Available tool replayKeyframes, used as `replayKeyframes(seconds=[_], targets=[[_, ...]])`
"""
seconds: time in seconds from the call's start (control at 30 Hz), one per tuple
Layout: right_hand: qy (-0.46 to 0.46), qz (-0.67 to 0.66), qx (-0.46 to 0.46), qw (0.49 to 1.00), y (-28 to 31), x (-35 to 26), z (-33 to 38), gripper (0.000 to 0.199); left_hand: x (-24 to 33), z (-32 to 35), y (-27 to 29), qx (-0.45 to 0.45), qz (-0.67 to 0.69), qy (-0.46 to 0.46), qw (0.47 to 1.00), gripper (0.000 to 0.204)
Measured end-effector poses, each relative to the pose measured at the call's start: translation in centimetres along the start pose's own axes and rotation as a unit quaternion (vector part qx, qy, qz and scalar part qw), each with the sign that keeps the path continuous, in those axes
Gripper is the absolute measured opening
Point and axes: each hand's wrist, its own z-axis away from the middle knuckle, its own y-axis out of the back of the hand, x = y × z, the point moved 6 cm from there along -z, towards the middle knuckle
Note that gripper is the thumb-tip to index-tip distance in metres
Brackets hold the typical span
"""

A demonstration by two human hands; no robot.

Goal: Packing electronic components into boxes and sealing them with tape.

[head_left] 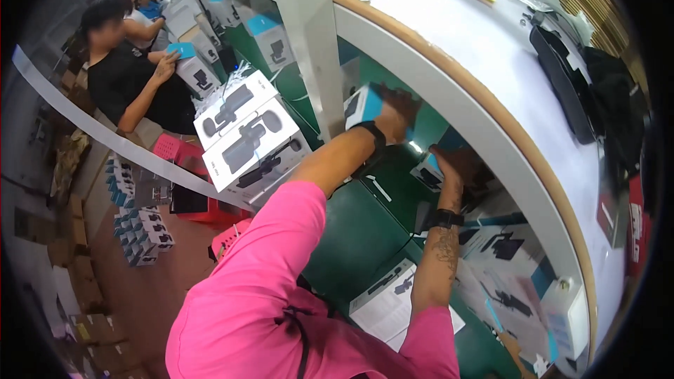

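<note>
Both my arms reach forward under the white shelf, over the green work surface. My left hand (pixel 397 111) is closed on the blue end of a small white and blue box (pixel 359 105), beside the white upright post. Farther right, my right hand (pixel 455 163) grips another small white and blue box (pixel 427 171); shadow hides part of its fingers. A thin white strip (pixel 379 188) lies between my wrists. Below my forearms, a printed white sheet (pixel 385 302) with dark product pictures rests on the green surface (pixel 351 228).
Large printed white boxes (pixel 242 137) are stacked left of the post (pixel 302 35). More boxes (pixel 502 274) stand right of my right arm. The curved shelf edge (pixel 463 77) runs above my hands. At left, a person in black (pixel 116 70) handles a box; several boxes (pixel 140 235) sit on the floor.
</note>
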Motion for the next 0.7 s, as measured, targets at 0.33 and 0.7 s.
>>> replayKeyframes(seconds=[0.33, 0.7], targets=[[-0.041, -0.200, 0.246, 0.947, -2.0, 0.8, 15.6, 0.133, -0.4, 17.4, 0.5, 0.303, 0.247, 0.071, 0.918, 0.117], [0.120, -0.284, 0.349, 0.885, 2.4, 5.9, 36.7, 0.128, -5.0, 40.2, -0.2, 0.474, 0.412, 0.031, 0.778, 0.121]])
